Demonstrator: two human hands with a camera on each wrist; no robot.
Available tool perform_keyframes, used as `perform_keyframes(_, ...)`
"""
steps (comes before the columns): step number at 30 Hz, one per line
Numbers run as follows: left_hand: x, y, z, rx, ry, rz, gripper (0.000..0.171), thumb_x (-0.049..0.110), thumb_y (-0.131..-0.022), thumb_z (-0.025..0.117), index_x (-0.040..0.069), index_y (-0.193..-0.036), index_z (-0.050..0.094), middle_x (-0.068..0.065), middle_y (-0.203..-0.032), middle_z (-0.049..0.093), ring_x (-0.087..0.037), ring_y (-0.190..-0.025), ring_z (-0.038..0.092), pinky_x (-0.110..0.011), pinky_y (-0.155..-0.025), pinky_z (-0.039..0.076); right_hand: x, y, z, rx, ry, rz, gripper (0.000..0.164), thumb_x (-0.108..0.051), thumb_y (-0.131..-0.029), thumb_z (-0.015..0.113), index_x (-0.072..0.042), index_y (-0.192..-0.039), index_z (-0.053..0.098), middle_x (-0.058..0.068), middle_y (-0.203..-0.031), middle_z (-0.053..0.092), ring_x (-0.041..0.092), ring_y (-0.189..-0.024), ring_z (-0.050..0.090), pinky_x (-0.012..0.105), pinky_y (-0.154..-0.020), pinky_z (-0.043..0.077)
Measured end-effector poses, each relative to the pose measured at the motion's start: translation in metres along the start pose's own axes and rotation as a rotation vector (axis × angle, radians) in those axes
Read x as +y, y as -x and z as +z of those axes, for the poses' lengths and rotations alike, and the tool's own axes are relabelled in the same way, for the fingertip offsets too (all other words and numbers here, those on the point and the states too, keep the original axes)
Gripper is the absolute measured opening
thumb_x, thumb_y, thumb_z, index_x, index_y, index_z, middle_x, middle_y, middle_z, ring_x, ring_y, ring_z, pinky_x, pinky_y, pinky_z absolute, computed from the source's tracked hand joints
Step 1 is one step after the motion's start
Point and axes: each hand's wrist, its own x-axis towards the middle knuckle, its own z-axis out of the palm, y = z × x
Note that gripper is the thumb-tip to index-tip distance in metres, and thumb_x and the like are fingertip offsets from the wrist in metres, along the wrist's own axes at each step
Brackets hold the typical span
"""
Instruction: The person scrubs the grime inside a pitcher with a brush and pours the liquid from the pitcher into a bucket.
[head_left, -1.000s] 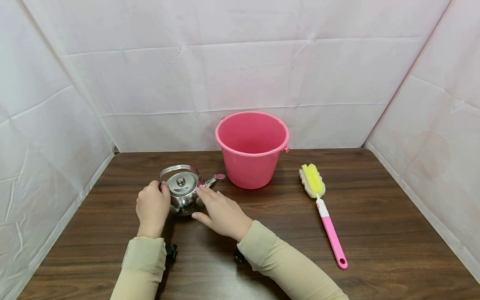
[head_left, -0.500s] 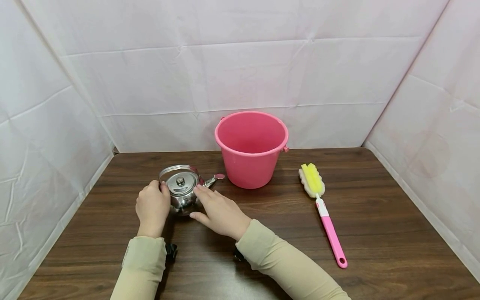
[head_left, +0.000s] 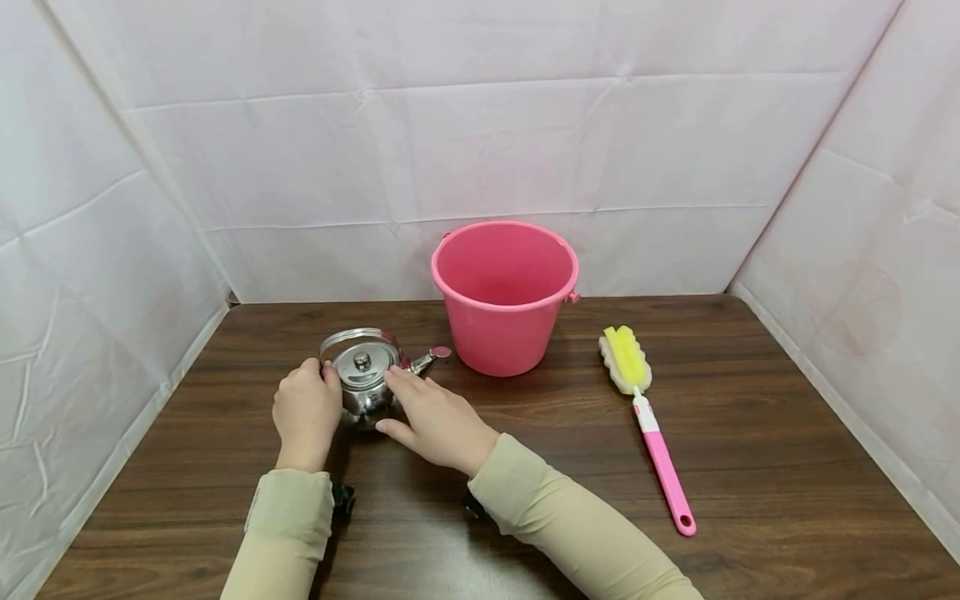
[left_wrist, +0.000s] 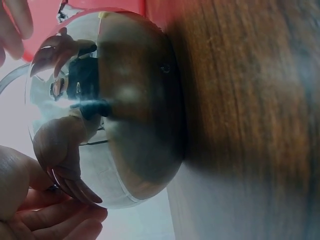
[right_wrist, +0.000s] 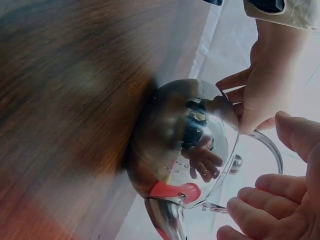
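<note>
A small shiny steel kettle (head_left: 365, 379) stands upright on the table, its lid on and its spout toward the right. My left hand (head_left: 306, 412) grips its left side by the foot of the arched handle; in the left wrist view, curled fingers (left_wrist: 60, 220) show there. My right hand (head_left: 442, 421) lies beside the spout side, fingers extended. In the right wrist view that hand (right_wrist: 275, 205) appears loosely spread beside the kettle (right_wrist: 182, 140), without closing round it. Whether its fingertips touch the metal is hard to tell.
Behind the spout stands a pink bucket (head_left: 501, 337). To the right lies a sponge brush (head_left: 651, 425) with a yellow and white head and pink handle. White cloth walls (head_left: 480, 150) enclose the dark wooden table (head_left: 750, 433) at the back and both sides.
My right hand has shifted very slightly left and back along the kettle's side. The left hand, kettle, bucket and brush stay where they were.
</note>
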Motion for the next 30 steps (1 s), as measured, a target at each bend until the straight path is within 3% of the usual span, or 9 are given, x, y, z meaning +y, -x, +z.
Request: perform_keyframes(30, -0.001, 0.0, 0.0, -0.002, -0.008, 0.032, 0.028, 0.014, -0.092, 0.05, -0.011, -0.083, 0.061, -0.034, -0.076, 0.062, -0.054, -0.07, 0.059, -0.061, -0.055, 0.045, -0.006, -0.018, -0.004, -0.023, 0.011, 0.013, 0.063, -0.043, -0.096, 0.052, -0.008, -0.145, 0.037, 0.008, -0.148, 0.041, 0.018, -0.136, 0.041, 0.033, -0.108, 0.039)
